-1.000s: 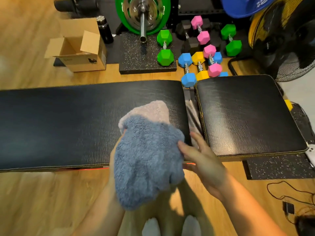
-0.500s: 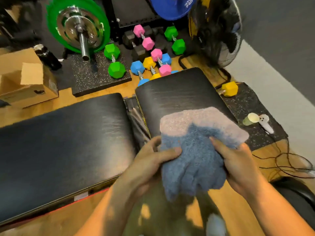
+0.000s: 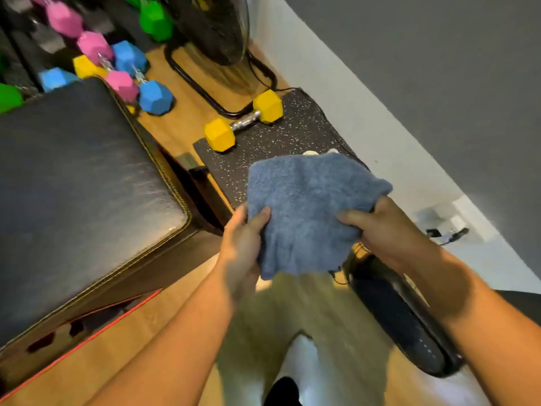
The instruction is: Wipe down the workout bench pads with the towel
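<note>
A fluffy blue towel (image 3: 307, 212) hangs folded in the air in front of me, to the right of the bench and clear of it. My left hand (image 3: 241, 244) grips its left edge, thumb on top. My right hand (image 3: 386, 230) grips its right edge. The black padded bench seat (image 3: 79, 183), with yellow stitching along its rim, fills the left side of the view. The longer back pad is out of the frame.
A yellow dumbbell (image 3: 243, 124) lies on a speckled black floor mat (image 3: 292, 142) just beyond the towel. Pink, blue and green dumbbells (image 3: 123, 80) crowd the floor behind the bench. A black floor fan (image 3: 216, 39) stands at the back. A dark round object (image 3: 404, 323) sits by my right leg.
The view has swung right, past the bench seat. Both hands have carried the towel off the pad and out over the floor mat. The towel's pale side no longer shows.
</note>
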`<state>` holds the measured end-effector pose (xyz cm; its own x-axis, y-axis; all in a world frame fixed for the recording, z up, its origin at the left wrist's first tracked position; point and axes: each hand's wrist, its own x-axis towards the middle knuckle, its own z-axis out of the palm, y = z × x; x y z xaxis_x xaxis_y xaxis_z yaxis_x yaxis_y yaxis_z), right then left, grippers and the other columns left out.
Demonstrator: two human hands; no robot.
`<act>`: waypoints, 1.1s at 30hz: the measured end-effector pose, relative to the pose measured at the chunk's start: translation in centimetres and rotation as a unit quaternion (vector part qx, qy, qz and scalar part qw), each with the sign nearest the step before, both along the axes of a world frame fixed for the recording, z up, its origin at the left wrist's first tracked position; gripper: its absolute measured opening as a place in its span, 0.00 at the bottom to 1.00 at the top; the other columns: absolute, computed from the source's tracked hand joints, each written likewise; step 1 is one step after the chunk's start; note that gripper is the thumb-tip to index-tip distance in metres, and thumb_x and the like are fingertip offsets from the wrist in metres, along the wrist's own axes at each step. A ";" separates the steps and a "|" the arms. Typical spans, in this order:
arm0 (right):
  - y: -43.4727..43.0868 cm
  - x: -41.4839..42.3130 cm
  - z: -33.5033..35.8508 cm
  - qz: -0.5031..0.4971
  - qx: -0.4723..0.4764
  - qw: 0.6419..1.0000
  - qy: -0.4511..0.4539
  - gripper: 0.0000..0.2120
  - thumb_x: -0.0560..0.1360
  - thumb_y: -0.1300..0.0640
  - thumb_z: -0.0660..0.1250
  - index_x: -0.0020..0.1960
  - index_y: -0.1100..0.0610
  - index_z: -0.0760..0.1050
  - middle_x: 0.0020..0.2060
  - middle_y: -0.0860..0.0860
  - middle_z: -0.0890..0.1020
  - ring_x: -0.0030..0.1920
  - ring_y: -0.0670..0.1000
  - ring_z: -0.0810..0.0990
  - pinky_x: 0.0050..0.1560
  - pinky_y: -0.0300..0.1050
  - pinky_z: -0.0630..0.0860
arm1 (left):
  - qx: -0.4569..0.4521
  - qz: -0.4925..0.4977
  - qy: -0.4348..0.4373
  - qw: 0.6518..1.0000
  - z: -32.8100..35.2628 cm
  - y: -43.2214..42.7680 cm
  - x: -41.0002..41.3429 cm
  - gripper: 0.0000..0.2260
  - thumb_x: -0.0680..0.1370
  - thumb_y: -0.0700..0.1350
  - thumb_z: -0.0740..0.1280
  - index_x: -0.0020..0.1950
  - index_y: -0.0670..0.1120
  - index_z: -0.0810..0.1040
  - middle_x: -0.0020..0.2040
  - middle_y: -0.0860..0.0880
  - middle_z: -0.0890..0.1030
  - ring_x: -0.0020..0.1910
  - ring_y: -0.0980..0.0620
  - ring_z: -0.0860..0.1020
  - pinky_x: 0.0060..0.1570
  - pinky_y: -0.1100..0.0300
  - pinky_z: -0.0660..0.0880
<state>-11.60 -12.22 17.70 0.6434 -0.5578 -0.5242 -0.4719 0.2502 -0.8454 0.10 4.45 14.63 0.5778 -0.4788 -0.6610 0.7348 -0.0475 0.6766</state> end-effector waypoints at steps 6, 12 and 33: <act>-5.5 2.6 -10.2 0.069 -0.027 0.989 0.126 0.29 0.58 0.51 0.71 0.58 0.56 0.74 0.50 0.52 0.81 0.50 0.56 0.81 0.49 0.55 0.80 | 0.057 0.066 0.121 0.989 -9.4 -5.6 1.3 0.13 0.79 0.41 0.61 0.62 0.44 0.77 0.58 0.43 0.82 0.56 0.42 0.81 0.57 0.43 0.77; -7.8 7.0 -23.8 0.028 0.011 0.987 0.155 0.14 0.73 0.65 0.64 0.59 0.58 0.74 0.48 0.54 0.80 0.46 0.52 0.80 0.44 0.51 0.79 | 0.236 0.029 0.115 0.965 -21.8 -7.0 4.1 0.08 0.75 0.40 0.66 0.35 0.45 0.74 0.29 0.47 0.76 0.27 0.50 0.75 0.39 0.56 0.74; -10.3 7.6 -16.8 0.037 -0.003 0.991 0.127 0.14 0.75 0.53 0.69 0.60 0.53 0.76 0.50 0.48 0.81 0.50 0.50 0.81 0.55 0.54 0.79 | 0.206 -0.002 -0.029 0.978 -15.0 -9.5 5.6 0.07 0.79 0.48 0.67 0.47 0.45 0.75 0.44 0.46 0.79 0.42 0.49 0.78 0.44 0.54 0.76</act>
